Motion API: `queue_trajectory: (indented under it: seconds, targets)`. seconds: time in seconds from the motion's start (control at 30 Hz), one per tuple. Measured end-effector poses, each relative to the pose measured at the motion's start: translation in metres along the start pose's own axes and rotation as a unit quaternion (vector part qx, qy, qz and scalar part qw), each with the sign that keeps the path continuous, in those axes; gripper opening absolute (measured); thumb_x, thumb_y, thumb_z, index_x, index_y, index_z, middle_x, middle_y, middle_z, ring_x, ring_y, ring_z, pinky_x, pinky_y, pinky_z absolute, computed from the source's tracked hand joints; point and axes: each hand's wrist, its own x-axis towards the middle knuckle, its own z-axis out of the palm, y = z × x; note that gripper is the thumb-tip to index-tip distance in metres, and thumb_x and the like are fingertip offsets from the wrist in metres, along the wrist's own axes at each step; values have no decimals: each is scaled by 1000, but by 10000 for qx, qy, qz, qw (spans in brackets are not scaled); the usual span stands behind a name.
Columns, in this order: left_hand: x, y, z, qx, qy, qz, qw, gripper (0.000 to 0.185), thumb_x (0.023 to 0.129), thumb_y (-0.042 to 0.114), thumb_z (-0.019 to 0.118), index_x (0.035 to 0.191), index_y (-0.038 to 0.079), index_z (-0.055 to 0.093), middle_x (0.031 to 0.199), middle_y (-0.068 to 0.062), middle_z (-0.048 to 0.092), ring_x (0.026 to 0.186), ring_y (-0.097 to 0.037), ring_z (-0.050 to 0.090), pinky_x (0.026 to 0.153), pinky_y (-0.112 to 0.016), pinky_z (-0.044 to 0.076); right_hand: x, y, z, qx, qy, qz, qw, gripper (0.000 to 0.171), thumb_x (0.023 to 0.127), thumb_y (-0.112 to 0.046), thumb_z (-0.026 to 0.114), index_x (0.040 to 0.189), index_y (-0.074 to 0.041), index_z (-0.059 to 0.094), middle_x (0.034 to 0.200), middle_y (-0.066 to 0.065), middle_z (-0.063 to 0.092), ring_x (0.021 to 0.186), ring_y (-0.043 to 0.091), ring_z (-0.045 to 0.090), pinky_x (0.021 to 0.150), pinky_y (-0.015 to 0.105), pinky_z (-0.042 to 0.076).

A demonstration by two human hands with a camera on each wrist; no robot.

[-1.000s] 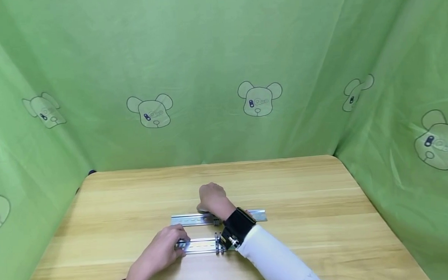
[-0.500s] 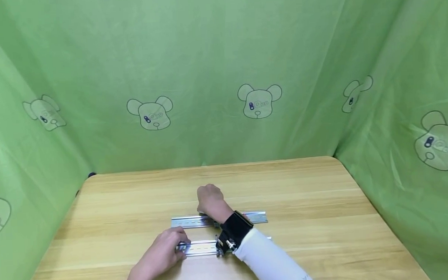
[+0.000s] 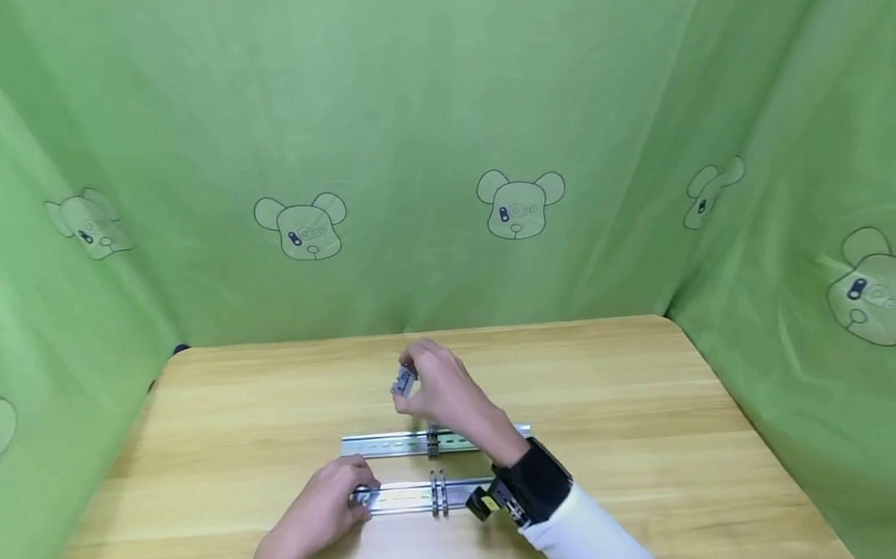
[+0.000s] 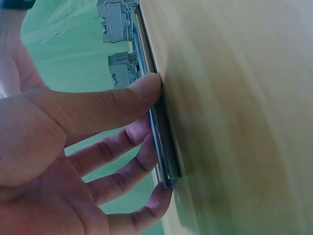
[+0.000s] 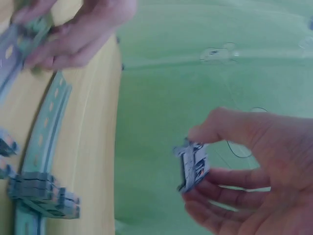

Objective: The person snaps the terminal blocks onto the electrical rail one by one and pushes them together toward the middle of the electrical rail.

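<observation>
Lifted off the rail [image 3: 395, 443], terminal block [image 3: 404, 381] sits between right-hand fingers [image 3: 423, 397].

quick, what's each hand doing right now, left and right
Left hand: grips the left end of the near metal rail on the table.
Right hand: raised above the far rail, pinching a small grey terminal block in its fingers.

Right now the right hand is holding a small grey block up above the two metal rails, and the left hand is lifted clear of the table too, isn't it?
Not quite. The right hand does hold the small grey block above the rails, but the left hand is down on the table, gripping the end of the near rail. The head and left wrist views show it.
</observation>
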Motion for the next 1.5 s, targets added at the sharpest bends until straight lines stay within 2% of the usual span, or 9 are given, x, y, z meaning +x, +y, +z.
queue_trajectory:
  seconds: [0.1,0.23,0.37,0.53,0.8,0.97,1.13,1.3,1.5]
  targets:
    - [-1,-2,0,-21,1,-26,10000,27,67,1,89,90,8,76,92,4,67,84,-15,65,77,-33,60,-10,7,-1,223,104,-105,9996,45,78,-12,86,116,-1,65,104,3,65,93,20,64,81,26,59]
    - [1,-2,-2,-52,-15,-70,10000,27,68,1,89,91,7,76,92,3,67,84,-17,66,78,-33,61,-24,20,-2,491,216,-167,9984,46,76,-12,87,116,-5,65,105,1,66,97,19,65,85,30,59]
    - [0,-1,-4,-61,-98,-163,9998,28,68,2,90,93,7,77,92,2,68,85,-18,66,79,-34,61,-38,32,-1,600,313,-291,9973,48,73,-11,88,114,-7,65,105,-2,66,96,14,65,86,28,59]
    - [-1,-2,-5,-91,-147,-253,9995,28,69,1,89,94,5,77,94,0,69,86,-19,67,80,-35,61,-52,41,-4,753,333,-400,9958,48,71,-8,87,113,-8,64,105,-2,66,98,16,66,89,25,59]
    - [0,3,-6,-119,-251,-351,9990,29,71,0,88,97,3,76,96,-4,70,89,-23,69,84,-40,62,-79,63,-11,698,434,-512,9953,50,68,-12,89,112,-13,65,104,-5,67,95,11,66,85,29,61]
    - [-1,2,-6,-178,-217,-358,9990,29,71,-1,88,97,2,76,95,-4,70,88,-23,68,82,-38,62,-94,77,-15,785,501,-850,9920,52,67,-11,89,112,-13,64,104,-3,68,94,17,68,81,34,63]
    - [-1,2,-6,-163,-243,-345,9990,29,71,0,88,97,2,76,95,-4,69,87,-22,68,81,-38,62,-105,91,-17,857,494,-1107,9889,54,65,-9,89,113,-12,64,104,-5,68,94,19,68,79,33,63]
    - [0,3,-6,-114,-240,-355,9990,28,71,0,88,97,2,76,96,-4,69,88,-23,68,82,-39,62,-119,105,-20,1037,356,-1003,9889,56,64,-2,88,113,-11,64,107,-3,68,95,17,67,81,33,62]
    - [0,2,-7,-99,-245,-375,9989,28,71,-1,88,97,2,76,96,-4,69,88,-23,68,82,-38,62,-136,119,-28,1219,73,-798,9893,59,65,9,85,117,-6,62,113,5,67,100,22,69,85,37,62]
